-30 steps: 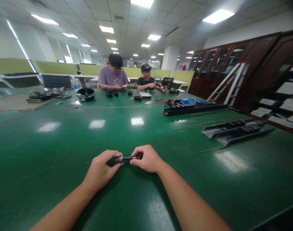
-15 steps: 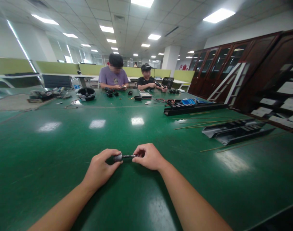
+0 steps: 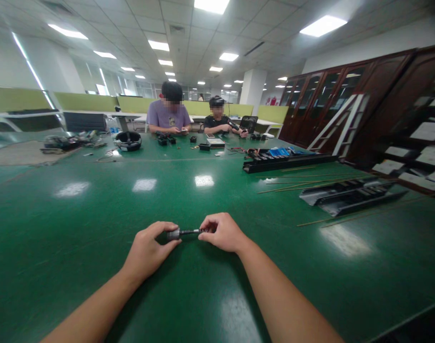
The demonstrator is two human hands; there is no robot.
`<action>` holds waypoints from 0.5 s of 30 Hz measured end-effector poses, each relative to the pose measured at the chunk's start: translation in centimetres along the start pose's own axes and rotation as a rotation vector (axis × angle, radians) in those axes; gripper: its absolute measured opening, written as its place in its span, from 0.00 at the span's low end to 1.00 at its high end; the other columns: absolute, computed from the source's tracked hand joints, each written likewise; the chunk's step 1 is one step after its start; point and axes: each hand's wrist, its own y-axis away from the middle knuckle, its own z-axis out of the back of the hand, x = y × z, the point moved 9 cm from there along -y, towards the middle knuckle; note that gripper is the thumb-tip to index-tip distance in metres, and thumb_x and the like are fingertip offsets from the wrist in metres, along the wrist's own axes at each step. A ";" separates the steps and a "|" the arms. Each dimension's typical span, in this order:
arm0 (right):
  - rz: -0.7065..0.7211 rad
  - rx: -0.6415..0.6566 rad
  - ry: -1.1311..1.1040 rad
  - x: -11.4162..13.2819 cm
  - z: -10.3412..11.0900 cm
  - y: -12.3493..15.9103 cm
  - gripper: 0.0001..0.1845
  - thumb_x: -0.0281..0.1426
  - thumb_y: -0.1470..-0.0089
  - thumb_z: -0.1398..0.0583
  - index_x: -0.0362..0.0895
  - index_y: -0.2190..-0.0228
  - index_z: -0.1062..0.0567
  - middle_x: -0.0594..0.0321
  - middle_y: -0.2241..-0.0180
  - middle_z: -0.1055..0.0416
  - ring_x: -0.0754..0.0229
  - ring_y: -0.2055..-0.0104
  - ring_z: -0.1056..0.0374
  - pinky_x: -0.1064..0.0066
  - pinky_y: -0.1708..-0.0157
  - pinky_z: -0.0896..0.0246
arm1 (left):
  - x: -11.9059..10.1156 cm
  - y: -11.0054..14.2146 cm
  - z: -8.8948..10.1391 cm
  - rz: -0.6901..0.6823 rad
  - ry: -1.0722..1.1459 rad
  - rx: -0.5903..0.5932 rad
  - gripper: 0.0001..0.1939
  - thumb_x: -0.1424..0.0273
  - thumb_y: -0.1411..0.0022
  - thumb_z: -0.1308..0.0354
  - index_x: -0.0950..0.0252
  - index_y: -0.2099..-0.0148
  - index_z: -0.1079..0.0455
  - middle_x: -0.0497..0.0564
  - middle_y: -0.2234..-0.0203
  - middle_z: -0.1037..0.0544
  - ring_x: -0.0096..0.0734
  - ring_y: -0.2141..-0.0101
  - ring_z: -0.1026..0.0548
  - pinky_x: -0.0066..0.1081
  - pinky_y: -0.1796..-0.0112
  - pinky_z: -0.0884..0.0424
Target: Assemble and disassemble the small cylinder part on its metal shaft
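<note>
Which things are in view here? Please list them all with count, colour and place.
rod with thick end: 1, grey and black, between both hands
table: 1, green, beneath hands
rails: several, black, table's right side
thin sticks: several, yellowish, near rails
packets: several, blue, far rail
likely headset: 1, black, far left of table
boxes: several, black, table's far side
people: 2, in purple and black, beyond table
clutter: count unclear, mixed, far left
ladder: 1, white, before cabinets
cabinets: several, dark brown, right
shelf items: several, white, far right
partitions: several, yellow-green, background
lights: many, white, ceiling
chairs: at least 2, dark, background
left hand: 1, bare, gripping thick end
right hand: 1, bare, gripping other end
</note>
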 end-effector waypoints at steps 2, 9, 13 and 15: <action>0.005 0.000 -0.002 -0.1 0.1 0.0 0.06 0.29 0.58 0.32 0.41 0.73 0.21 0.65 0.77 0.27 0.65 0.75 0.33 0.76 0.74 0.39 | 0.3 -0.1 0.1 0.051 -0.006 0.009 0.13 0.64 0.45 0.35 0.60 0.58 0.27 0.49 0.62 0.21 0.37 0.59 0.23 0.36 0.54 0.29; -0.012 -0.004 -0.006 -0.9 0.2 -0.1 0.06 0.30 0.57 0.32 0.41 0.73 0.21 0.64 0.77 0.26 0.64 0.75 0.32 0.76 0.74 0.39 | 3.9 -0.5 0.3 0.305 0.147 -0.064 0.27 0.52 0.40 0.42 0.62 0.45 0.36 0.52 0.59 0.22 0.41 0.58 0.24 0.39 0.54 0.30; -0.027 -0.016 -0.018 -1.2 0.4 -0.2 0.06 0.31 0.57 0.33 0.41 0.73 0.21 0.63 0.77 0.26 0.64 0.75 0.33 0.76 0.75 0.40 | 6.1 0.0 0.2 0.475 0.451 -0.060 0.33 0.49 0.42 0.42 0.65 0.41 0.35 0.54 0.57 0.22 0.39 0.59 0.23 0.39 0.52 0.29; -0.030 -0.023 -0.019 -1.3 0.5 -0.2 0.07 0.31 0.57 0.33 0.41 0.73 0.21 0.63 0.77 0.26 0.64 0.75 0.33 0.76 0.75 0.39 | 6.9 0.8 1.4 0.576 0.597 -0.078 0.31 0.51 0.46 0.37 0.66 0.46 0.32 0.56 0.56 0.22 0.38 0.57 0.23 0.36 0.52 0.27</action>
